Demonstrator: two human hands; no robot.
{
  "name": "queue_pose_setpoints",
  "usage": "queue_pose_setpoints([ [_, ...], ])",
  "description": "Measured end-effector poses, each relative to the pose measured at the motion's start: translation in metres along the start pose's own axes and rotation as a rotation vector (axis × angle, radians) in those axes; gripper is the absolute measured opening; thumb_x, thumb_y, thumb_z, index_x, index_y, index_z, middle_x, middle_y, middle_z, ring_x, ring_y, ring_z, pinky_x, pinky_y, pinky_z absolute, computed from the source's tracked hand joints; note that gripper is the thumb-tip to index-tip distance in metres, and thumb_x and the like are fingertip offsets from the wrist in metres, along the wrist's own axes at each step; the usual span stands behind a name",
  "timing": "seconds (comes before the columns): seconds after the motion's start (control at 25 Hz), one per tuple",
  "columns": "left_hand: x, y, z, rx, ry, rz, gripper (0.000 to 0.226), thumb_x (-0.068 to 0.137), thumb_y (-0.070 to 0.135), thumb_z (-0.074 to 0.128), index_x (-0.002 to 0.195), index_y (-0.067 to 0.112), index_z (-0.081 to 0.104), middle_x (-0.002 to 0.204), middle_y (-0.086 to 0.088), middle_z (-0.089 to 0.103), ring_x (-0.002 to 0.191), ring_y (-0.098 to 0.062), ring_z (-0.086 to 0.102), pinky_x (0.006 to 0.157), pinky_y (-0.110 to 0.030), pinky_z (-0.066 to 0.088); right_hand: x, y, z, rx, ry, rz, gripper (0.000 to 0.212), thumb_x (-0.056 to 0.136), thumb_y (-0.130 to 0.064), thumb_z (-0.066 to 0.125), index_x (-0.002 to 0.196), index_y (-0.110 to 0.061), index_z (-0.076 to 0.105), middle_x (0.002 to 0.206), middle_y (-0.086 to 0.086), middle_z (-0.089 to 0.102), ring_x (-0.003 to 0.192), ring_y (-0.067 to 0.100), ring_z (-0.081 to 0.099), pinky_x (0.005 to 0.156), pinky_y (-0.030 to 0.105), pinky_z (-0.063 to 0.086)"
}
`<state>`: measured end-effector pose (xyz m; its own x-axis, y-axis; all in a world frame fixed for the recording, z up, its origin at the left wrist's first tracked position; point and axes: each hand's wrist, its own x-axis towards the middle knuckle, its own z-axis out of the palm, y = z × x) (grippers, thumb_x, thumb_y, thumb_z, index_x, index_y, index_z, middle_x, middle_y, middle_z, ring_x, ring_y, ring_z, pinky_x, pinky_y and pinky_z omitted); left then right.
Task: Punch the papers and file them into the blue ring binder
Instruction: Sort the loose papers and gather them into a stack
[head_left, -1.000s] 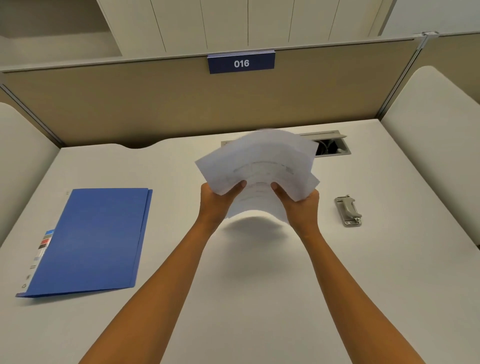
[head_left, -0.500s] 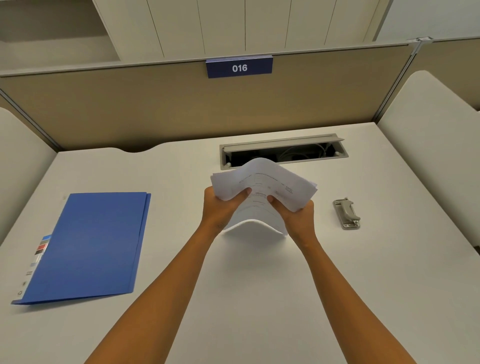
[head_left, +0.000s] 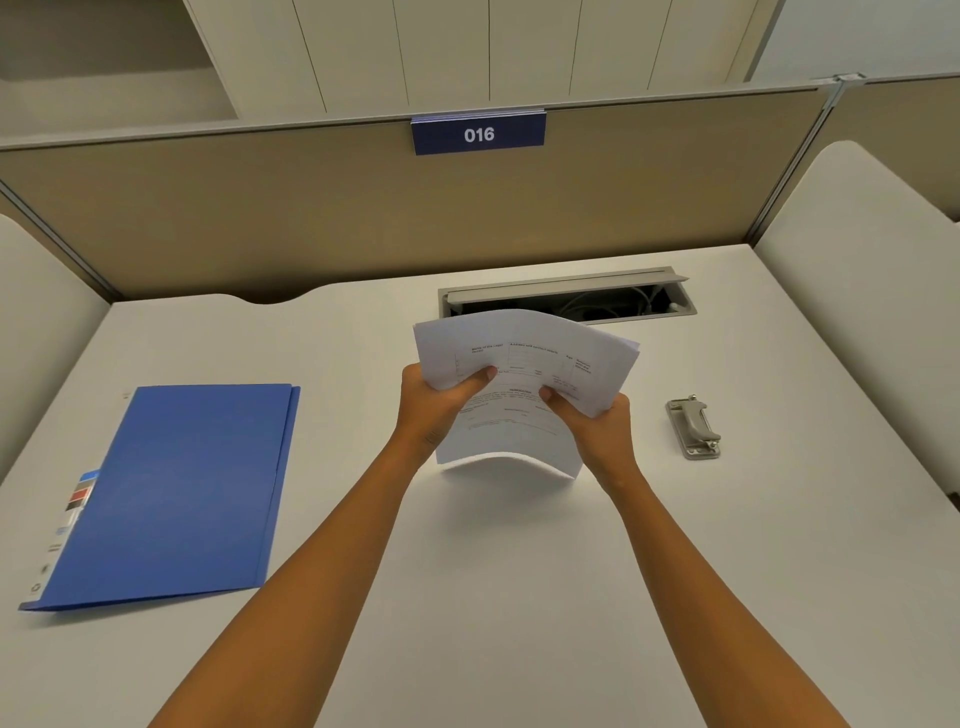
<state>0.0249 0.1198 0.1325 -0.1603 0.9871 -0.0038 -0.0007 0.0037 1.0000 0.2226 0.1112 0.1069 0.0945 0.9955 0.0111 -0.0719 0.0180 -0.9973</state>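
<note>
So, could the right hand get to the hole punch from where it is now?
Probably yes, once it lets go. The hole punch lies just to the right of the right hand across bare desk, but that hand and the left hand both grip the papers.

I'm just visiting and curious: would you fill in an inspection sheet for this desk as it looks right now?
Surface: white desk, with an open cable hatch at the back.
Job's things: papers held bowed above the desk; blue ring binder closed, flat, to the left; hole punch to the right.
Clutter: nothing seen.
Grippers: left hand and right hand both grip the papers.
Cables: some lie inside the hatch.
Surroundings: beige partition with sign 016.
</note>
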Motion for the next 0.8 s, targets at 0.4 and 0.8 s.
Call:
queue_pose_setpoints([
  [0.4, -0.002, -0.016, -0.002, -0.019, 0.008, -0.130, 0.043, 0.073, 0.015, 0.084, 0.113, 0.019, 0.068, 0.105, -0.002, 0.072, 0.093, -0.022, 0.068, 0.073, -0.030, 0.061, 0.001, 0.020, -0.002, -0.040, -0.034, 0.054, 0.039, 0.078, -0.012, 0.077, 0.114, -0.018, 0.064, 0.106, 0.001, 0.069, 0.095, 0.017, 0.066, 0.075, 0.028, 0.060],
  [0.8, -0.005, -0.017, -0.017, -0.140, -0.198, -0.258, 0.046, 0.081, 0.049, 0.070, 0.117, 0.020, 0.067, 0.116, -0.006, 0.072, 0.107, -0.027, 0.067, 0.095, -0.047, 0.054, 0.014, 0.020, -0.022, -0.238, -0.219, 0.150, 0.036, 0.078, -0.022, 0.078, 0.112, -0.023, 0.066, 0.108, -0.002, 0.071, 0.098, 0.015, 0.068, 0.085, 0.033, 0.058],
])
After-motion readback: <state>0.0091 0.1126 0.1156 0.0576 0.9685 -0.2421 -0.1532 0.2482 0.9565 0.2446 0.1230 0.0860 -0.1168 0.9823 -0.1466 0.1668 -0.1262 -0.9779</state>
